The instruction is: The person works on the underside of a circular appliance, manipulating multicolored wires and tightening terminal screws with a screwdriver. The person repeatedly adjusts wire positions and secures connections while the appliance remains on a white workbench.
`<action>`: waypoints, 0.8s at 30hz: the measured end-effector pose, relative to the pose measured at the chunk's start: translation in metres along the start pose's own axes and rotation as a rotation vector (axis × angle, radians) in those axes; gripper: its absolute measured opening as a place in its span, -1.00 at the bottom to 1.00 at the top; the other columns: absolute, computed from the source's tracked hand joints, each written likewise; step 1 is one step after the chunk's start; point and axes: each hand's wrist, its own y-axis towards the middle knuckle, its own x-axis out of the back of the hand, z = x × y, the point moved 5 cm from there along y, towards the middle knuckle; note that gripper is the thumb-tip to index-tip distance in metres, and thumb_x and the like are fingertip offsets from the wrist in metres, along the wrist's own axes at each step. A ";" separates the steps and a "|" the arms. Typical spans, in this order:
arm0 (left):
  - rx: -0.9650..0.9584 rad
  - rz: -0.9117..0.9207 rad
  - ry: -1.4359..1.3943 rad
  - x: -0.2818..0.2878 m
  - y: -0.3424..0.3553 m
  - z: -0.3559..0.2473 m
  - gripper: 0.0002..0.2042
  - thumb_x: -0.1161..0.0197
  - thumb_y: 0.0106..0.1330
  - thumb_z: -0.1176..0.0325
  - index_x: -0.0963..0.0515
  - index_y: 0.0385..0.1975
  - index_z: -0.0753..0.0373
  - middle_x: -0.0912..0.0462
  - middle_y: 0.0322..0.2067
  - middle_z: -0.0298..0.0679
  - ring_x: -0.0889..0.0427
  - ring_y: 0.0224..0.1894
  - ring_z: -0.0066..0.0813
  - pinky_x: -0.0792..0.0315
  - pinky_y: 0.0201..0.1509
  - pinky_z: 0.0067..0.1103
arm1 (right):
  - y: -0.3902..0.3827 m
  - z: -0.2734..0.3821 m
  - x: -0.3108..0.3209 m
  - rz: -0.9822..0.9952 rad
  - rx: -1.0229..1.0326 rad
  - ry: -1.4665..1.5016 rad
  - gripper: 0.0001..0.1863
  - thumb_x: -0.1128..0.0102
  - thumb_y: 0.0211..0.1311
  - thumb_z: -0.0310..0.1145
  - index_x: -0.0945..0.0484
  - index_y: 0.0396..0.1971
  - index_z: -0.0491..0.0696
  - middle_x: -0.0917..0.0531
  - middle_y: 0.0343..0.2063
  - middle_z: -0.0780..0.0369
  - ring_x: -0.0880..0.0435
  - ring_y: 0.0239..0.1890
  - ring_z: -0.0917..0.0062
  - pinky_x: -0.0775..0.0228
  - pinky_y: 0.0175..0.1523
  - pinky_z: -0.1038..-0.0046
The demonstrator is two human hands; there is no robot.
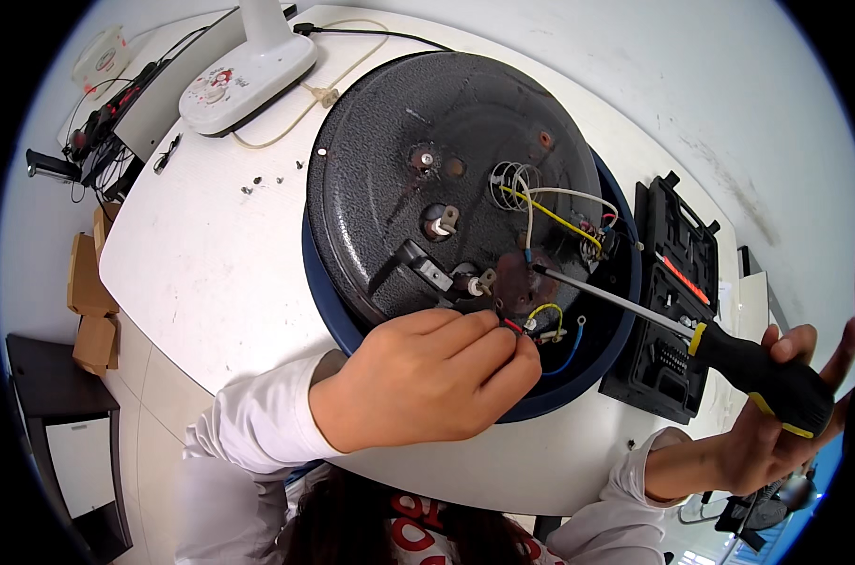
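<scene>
A speckled dark round metal plate (371,169) sits tilted in a navy round housing (323,299), its terminals and coloured wires exposed. My left hand (442,372) is at the plate's lower edge, fingers closed around the area of a short red wire (510,323); its fingertips are partly hidden. My right hand (765,438) grips a black-and-yellow screwdriver (748,363), whose long shaft reaches left across the plate to beside a white wire's blue crimp (529,254). A yellow-green wire (550,306) and a blue wire with a ring end (576,344) lie near my left hand.
A white desk (173,245) carries a white appliance base (244,85) with cables, small loose screws (258,180) and an open black tool case (658,367) at right. Cardboard boxes (91,282) and a dark cabinet (46,372) stand at left; a wall (738,104) is behind.
</scene>
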 end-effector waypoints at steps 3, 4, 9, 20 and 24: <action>-0.001 -0.002 -0.005 -0.002 0.001 0.000 -0.81 -0.32 -0.03 0.46 -0.60 -0.36 0.25 -0.65 -0.42 -0.30 -0.70 -0.34 -0.46 -0.54 -0.35 -0.66 | 0.005 -0.005 -0.006 -0.271 -0.019 -0.243 -0.27 -0.22 0.19 0.07 -0.18 0.31 0.20 -0.31 0.21 -0.05 -0.63 -0.06 0.24 -0.54 0.12 0.09; 0.001 -0.007 -0.006 -0.001 0.001 0.000 -0.81 -0.32 -0.03 0.46 -0.60 -0.36 0.25 -0.65 -0.42 -0.30 -0.70 -0.34 -0.45 -0.54 -0.35 -0.66 | 0.005 -0.006 -0.006 -0.323 -0.048 -0.370 -0.27 -0.17 0.20 0.13 -0.19 0.30 0.16 -0.35 0.16 -0.05 -0.63 -0.06 0.26 -0.56 0.11 0.14; 0.000 -0.014 -0.005 -0.001 0.001 0.000 -0.81 -0.32 -0.03 0.45 -0.61 -0.36 0.25 -0.65 -0.42 -0.29 -0.71 -0.33 -0.44 -0.55 -0.35 -0.66 | 0.000 -0.003 -0.002 -0.461 -0.213 -0.766 -0.26 -0.10 0.24 0.20 -0.22 0.25 0.00 -0.58 -0.17 0.00 -0.65 -0.13 0.31 -0.62 -0.11 0.35; -0.001 0.009 -0.008 0.000 0.002 0.000 -0.79 -0.32 -0.04 0.45 -0.61 -0.35 0.25 -0.64 -0.42 -0.29 -0.70 -0.32 -0.44 -0.56 -0.32 -0.64 | 0.002 0.002 0.008 -0.227 -0.139 -0.545 -0.27 0.03 0.29 0.25 -0.23 0.28 0.06 -0.44 0.02 -0.11 -0.60 -0.08 0.25 -0.55 -0.01 0.34; 0.005 -0.004 -0.015 -0.001 0.001 0.001 -0.78 -0.32 -0.05 0.45 -0.61 -0.35 0.25 -0.64 -0.43 -0.29 -0.70 -0.32 -0.44 -0.56 -0.32 -0.64 | -0.010 0.003 0.014 -0.314 -0.354 -0.741 -0.43 0.03 0.38 0.05 -0.28 0.22 0.01 -0.45 -0.01 -0.09 -0.60 -0.11 0.30 -0.56 -0.08 0.35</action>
